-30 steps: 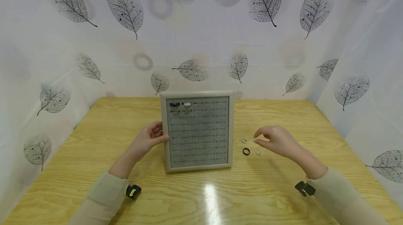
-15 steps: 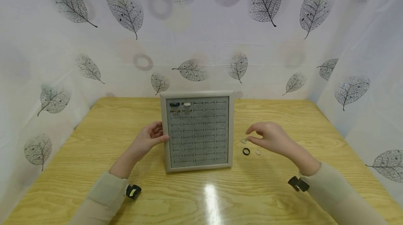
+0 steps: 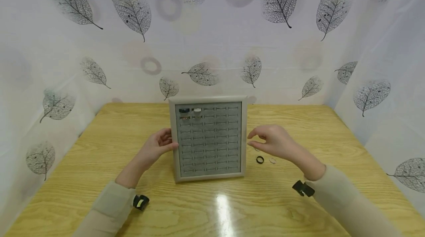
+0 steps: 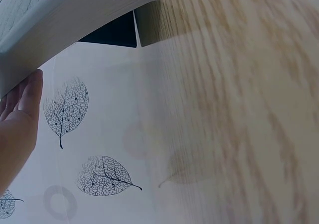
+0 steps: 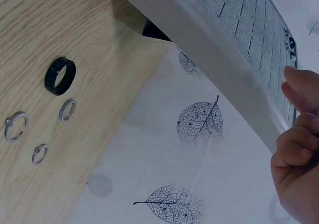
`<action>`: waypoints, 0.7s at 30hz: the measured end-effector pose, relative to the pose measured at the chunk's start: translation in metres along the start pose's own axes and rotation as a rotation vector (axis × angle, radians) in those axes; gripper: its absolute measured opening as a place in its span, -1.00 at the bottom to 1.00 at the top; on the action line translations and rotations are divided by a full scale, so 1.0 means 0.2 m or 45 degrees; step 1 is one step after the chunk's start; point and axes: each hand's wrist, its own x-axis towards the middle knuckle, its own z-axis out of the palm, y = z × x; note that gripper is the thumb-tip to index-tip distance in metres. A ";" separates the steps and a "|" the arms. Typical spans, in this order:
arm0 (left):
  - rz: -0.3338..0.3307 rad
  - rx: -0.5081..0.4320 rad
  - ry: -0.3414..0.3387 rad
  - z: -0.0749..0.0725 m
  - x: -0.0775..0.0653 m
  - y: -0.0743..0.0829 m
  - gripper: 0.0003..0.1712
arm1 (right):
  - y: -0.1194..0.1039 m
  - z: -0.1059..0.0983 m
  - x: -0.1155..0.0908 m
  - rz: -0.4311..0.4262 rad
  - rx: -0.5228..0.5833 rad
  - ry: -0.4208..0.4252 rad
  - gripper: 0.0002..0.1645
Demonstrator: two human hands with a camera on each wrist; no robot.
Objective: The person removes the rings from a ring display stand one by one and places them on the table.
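A ring display board (image 3: 210, 133) with a pale frame and grey slotted panel stands leaning on the table. My left hand (image 3: 156, 145) grips its left edge, thumb on the front and fingers behind. Several rings sit in the panel's top left slots, a dark ring (image 3: 184, 110) and a white ring (image 3: 197, 110) among them. My right hand (image 3: 273, 142) hovers beside the board's right edge, thumb and index finger bent towards each other. Whether a small ring is between them cannot be made out. Under it lie a black ring (image 5: 60, 76) and silver rings (image 5: 68, 110).
The wooden table (image 3: 132, 207) ends at a white leaf-patterned cloth (image 3: 212, 45) behind and at the sides. An open silver ring (image 5: 16, 126) and a small silver ring (image 5: 40, 154) lie on the wood right of the board.
My right hand has moved left from over the loose rings to the board's right edge. The left hand and the board have stayed in place.
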 end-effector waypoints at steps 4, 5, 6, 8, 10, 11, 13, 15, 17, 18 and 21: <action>-0.002 -0.004 0.000 0.00 0.00 0.00 -0.36 | -0.02 0.01 0.04 -0.050 0.025 0.030 -0.89; -0.002 -0.005 0.000 0.00 0.00 0.00 -0.36 | -0.03 0.01 0.04 -0.058 0.030 0.035 -0.89; -0.001 -0.006 0.000 0.00 0.00 0.01 -0.36 | -0.03 0.02 0.05 -0.066 0.031 0.036 -0.89; 0.000 -0.012 0.000 0.00 0.00 0.01 -0.36 | -0.04 0.02 0.07 -0.071 0.036 0.035 -0.88; 0.001 -0.017 -0.001 0.00 0.00 0.00 -0.36 | -0.06 0.03 0.09 -0.081 0.040 0.034 -0.88; 0.002 -0.020 -0.001 0.00 0.00 0.00 -0.36 | -0.06 0.03 0.11 -0.088 0.040 0.037 -0.88; 0.003 -0.022 0.000 0.00 0.00 0.00 -0.36 | -0.07 0.03 0.13 -0.107 0.042 0.046 -0.88; 0.004 -0.022 0.001 0.00 0.00 0.00 -0.36 | -0.08 0.04 0.15 -0.125 0.051 0.056 -0.89; 0.005 -0.020 0.002 0.00 0.00 0.00 -0.36 | -0.09 0.05 0.17 -0.140 0.059 0.068 -0.90; 0.006 -0.019 0.001 0.00 0.00 0.01 -0.36 | -0.09 0.06 0.19 -0.149 0.066 0.075 -0.90; 0.006 -0.019 0.000 0.00 0.00 0.01 -0.36 | -0.10 0.07 0.22 -0.174 0.082 0.105 -0.88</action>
